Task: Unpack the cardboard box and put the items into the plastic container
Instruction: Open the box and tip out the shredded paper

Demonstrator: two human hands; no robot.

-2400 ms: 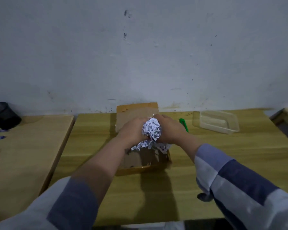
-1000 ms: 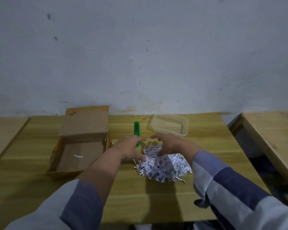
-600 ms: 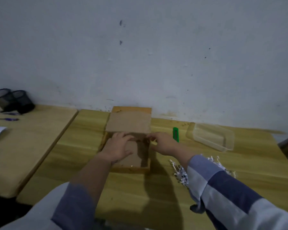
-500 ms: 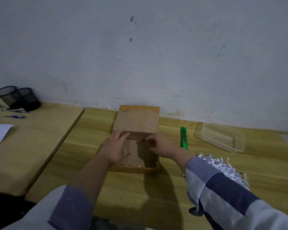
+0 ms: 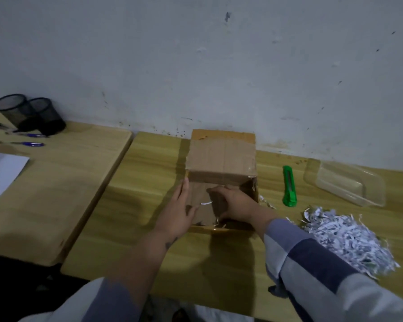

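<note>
Now both hands are inside the open brown cardboard box [image 5: 221, 159] at table [image 5: 149, 182] center, flap tilted toward wall: left hand [image 5: 176, 213] flat, spread; right hand [image 5: 236, 205] curled, grip unclear. Clear rectangular plastic container [image 5: 346, 182] lies right, long axis slanting left-right.

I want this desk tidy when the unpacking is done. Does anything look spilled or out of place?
Yes. A loose heap of white shredded paper lies on the wooden table right of the brown cardboard box, with stray strips beside the box. The clear plastic container holds nothing.
</note>
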